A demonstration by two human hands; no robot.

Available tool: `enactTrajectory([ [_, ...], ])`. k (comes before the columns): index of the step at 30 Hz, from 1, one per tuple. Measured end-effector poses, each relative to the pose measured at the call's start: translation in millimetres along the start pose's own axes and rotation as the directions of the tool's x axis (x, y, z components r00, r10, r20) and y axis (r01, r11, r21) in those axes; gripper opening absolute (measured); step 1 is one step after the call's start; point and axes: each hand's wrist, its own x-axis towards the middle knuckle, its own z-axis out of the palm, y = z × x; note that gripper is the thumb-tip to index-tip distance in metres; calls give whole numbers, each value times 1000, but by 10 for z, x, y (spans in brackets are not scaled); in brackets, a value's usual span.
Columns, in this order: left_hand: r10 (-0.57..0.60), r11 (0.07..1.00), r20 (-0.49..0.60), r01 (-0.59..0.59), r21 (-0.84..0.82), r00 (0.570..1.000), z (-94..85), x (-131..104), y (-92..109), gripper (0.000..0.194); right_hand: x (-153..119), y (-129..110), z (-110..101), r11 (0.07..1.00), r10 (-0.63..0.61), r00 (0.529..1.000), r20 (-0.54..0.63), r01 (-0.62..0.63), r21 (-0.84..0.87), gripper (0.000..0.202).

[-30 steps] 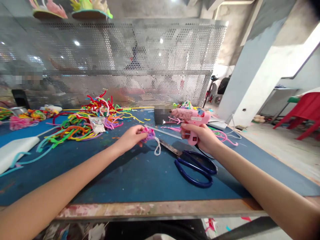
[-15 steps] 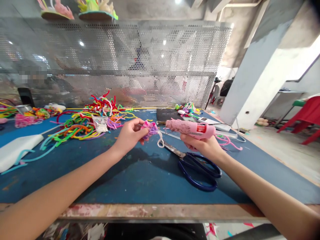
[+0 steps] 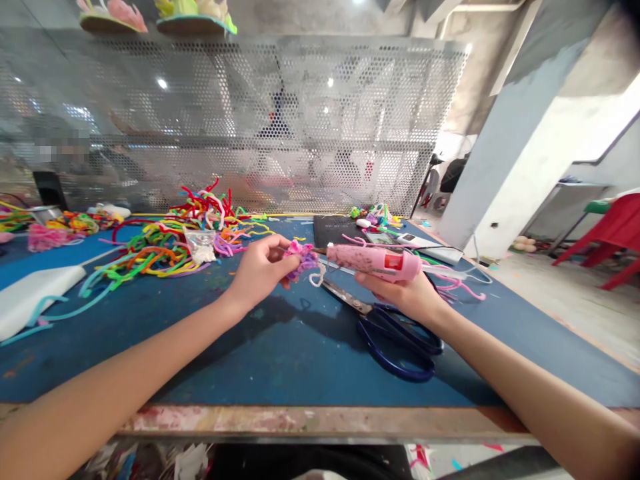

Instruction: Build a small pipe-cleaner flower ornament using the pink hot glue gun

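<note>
Between the thumb and fingers of my left hand point(image 3: 263, 270) is a small pink and purple fuzzy pipe-cleaner piece point(image 3: 301, 259). A white pipe-cleaner loop point(image 3: 317, 275) hangs at its right side. My right hand point(image 3: 405, 293) is wrapped round a pink hot glue gun point(image 3: 375, 261), its nozzle pointing left, very close to the fuzzy piece; whether they touch I cannot tell. Scissors with dark blue handles point(image 3: 395, 343) lie on the table below the glue gun, blades toward the upper left.
A heap of coloured pipe cleaners point(image 3: 165, 243) with a small clear bag point(image 3: 201, 247) covers the back left of the blue table point(image 3: 240, 373). A white box-like object point(image 3: 35, 300) lies far left. Behind stands a perforated metal screen point(image 3: 200, 120). A black flat object point(image 3: 333, 230) lies at the back.
The glue gun has moved slightly left and down, bringing its nozzle up to the fuzzy piece. The white loop has shifted a little left. My left hand is nearly still.
</note>
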Motion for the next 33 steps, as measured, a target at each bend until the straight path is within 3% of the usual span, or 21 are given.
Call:
enactTrajectory([
  [14, -134, 961, 6, 131, -245, 991, 40, 10, -12, 18, -7, 23, -20, 988, -130, 991, 42, 133, -77, 34],
  [19, -176, 920, -54, 144, -366, 983, -3, 61, -34, 20, -4, -34, -43, 979, -164, 986, 42, 168, -113, 33],
  [23, -67, 983, -103, 48, -179, 992, -42, 84, -105, 21, -21, -139, -66, 988, -117, 993, -5, 116, -97, 36],
  [27, 88, 995, -77, -84, 54, 993, -30, 50, -128, 19, -33, -204, -40, 989, -138, 990, 37, 139, -42, 37],
  [33, 109, 985, -54, -101, 139, 993, -9, 19, -123, 15, -27, -110, 14, 992, -120, 991, 60, 122, -29, 35],
])
